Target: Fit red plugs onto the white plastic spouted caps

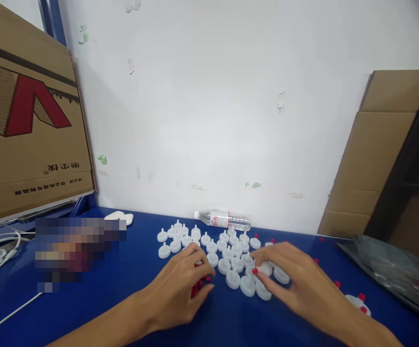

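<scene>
My left hand [183,284] is curled on the blue table around several small red caps [196,286], partly hidden under its fingers. My right hand [296,279] is bent over a group of white round lids with pointed spouts [233,278]. A small red cap [254,271] shows at its thumb tip, near the index finger. White lids lie beneath that hand, partly covered by it. More bare-spouted white lids [164,250] stand beyond my left hand. To the right, a few white lids [357,303] carry red caps on their spouts.
A clear plastic bottle [227,219] lies along the white wall. Cardboard boxes stand at left [32,111] and right [371,154]. A grey plastic bag [386,265] rests at the right edge. White cables [14,313] and a blurred-out patch [75,246] are at left.
</scene>
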A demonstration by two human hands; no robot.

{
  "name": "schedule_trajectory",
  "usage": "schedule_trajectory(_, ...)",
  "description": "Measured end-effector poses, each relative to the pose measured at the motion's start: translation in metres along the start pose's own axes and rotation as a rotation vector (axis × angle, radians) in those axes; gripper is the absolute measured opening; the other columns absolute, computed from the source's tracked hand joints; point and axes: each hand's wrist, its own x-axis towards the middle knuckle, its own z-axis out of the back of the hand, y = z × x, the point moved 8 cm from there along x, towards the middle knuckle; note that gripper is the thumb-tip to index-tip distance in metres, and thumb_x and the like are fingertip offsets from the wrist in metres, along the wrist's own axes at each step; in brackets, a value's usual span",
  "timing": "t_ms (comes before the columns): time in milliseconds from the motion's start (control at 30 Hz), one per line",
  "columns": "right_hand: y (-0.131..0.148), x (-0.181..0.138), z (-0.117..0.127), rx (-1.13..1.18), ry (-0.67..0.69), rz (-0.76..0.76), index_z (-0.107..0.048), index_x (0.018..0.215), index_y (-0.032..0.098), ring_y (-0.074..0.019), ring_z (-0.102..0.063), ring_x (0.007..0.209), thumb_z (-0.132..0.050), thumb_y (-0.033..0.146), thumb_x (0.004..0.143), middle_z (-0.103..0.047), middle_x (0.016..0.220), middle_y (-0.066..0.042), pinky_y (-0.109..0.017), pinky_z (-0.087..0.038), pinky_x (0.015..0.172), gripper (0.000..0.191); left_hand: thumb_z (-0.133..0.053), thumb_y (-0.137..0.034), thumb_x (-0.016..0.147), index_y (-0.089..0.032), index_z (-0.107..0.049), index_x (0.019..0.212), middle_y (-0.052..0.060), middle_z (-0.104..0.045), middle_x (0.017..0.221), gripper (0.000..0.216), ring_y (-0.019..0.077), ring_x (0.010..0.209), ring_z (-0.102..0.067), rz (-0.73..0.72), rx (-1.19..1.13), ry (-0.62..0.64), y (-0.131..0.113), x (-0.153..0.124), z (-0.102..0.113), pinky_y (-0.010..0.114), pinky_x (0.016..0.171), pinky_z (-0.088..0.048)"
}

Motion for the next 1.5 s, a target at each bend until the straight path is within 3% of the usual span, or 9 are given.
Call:
schedule_trajectory(100,-0.021,-0.001,-0.001,0.031,0.125,-0.139,-0.065,0.099,0.026,-0.0228,-0.064,0.105,-0.054,0.039,0.1,-0.067,0.116,-0.005,-0.037,-0.05,0.088,0.017,-0.062,-0.016,0.091,-0.02,-0.065,0.095,0.006,-0.06,0.105,0.007,0.0234,0.103,-0.053,0.022,-0.01,0.047,0.001,0.0,-0.004,0.037,0.085,-0.051)
schedule_trajectory(300,-0.042,-0.011,-0.002,0.156,0.437,-0.389,-0.069,0.082,0.025,-0.0168,-0.061,0.071,-0.062,0.044,0.093,-0.066,0.073,0.001,-0.027,-0.042,0.061,0.024,-0.061,-0.016,0.093,-0.02,-0.067,0.102,0.007,-0.058,0.111,0.011,0.0255,0.107,-0.052,0.043,0.057,0.071,0.008,-0.001,-0.013,0.042,0.09,-0.051)
schedule_trajectory(433,-0.045,-0.031,-0.008,0.351,0.647,-0.448,-0.073,0.084,0.025,-0.0138,-0.063,0.062,-0.068,0.039,0.088,-0.069,0.069,0.003,-0.021,-0.041,0.054,0.015,-0.062,-0.011,0.093,-0.019,-0.067,0.097,0.007,-0.059,0.108,0.01,0.0245,0.104,-0.053,-0.007,0.098,0.047,0.008,-0.001,-0.016,0.037,0.085,-0.052)
schedule_trajectory(800,-0.045,-0.009,-0.002,0.144,0.283,-0.215,-0.076,0.099,0.03,-0.017,-0.068,0.064,-0.071,0.04,0.089,-0.073,0.078,0.002,-0.023,-0.049,0.055,0.015,-0.055,-0.008,0.097,-0.018,-0.062,0.095,0.004,-0.064,0.095,0.012,0.0215,0.091,-0.053,-0.055,-0.014,0.009,0.003,0.001,-0.015,0.033,0.079,-0.048)
schedule_trajectory(933,-0.031,-0.006,-0.009,0.138,0.278,-0.157,-0.074,0.088,0.029,-0.0166,-0.07,0.072,-0.069,0.028,0.091,-0.073,0.084,0.002,-0.023,-0.052,0.062,0.006,-0.053,-0.011,0.1,-0.02,-0.062,0.114,0.005,-0.064,0.101,0.019,0.021,0.095,-0.054,-0.067,-0.066,-0.068,0.003,0.0,-0.009,0.033,0.081,-0.048)
schedule_trajectory(1000,-0.028,-0.005,-0.007,0.15,0.268,-0.152,-0.071,0.089,0.028,-0.0156,-0.069,0.073,-0.065,0.029,0.094,-0.073,0.088,0.001,-0.024,-0.053,0.063,0.009,-0.05,-0.012,0.102,-0.021,-0.061,0.122,0.005,-0.064,0.104,0.024,0.0204,0.095,-0.054,-0.097,-0.081,-0.105,0.0,0.0,-0.006,0.032,0.08,-0.048)
schedule_trajectory(1167,-0.029,-0.002,0.004,0.274,0.122,-0.3,-0.056,0.107,0.026,-0.0184,-0.071,0.09,-0.045,0.038,0.105,-0.07,0.113,-0.006,-0.027,-0.058,0.065,0.016,-0.053,-0.018,0.103,-0.019,-0.064,0.098,0.004,-0.065,0.092,0.012,0.0191,0.086,-0.053,-0.132,-0.097,-0.134,-0.006,0.0,-0.003,0.03,0.074,-0.046)
schedule_trajectory(1400,0.027,-0.001,-0.021,0.196,0.095,0.012,-0.058,0.118,0.027,-0.019,-0.067,0.111,-0.049,0.016,0.101,-0.066,0.123,-0.007,-0.033,-0.057,0.094,0.022,-0.058,-0.018,0.101,-0.018,-0.064,0.1,0.003,-0.069,0.086,0.006,0.0167,0.08,-0.058,-0.238,-0.109,-0.255,-0.015,-0.003,0.007,0.028,0.073,-0.047)
schedule_trajectory(1500,0.045,-0.002,-0.023,0.153,0.021,0.1,-0.061,0.119,0.023,-0.0185,-0.068,0.108,-0.052,0.014,0.098,-0.067,0.12,-0.007,-0.03,-0.058,0.092,0.025,-0.059,-0.014,0.1,-0.018,-0.064,0.107,0.003,-0.073,0.09,0.01,0.0169,0.085,-0.063,-0.303,-0.124,-0.286,-0.022,-0.006,0.009,0.03,0.08,-0.049)
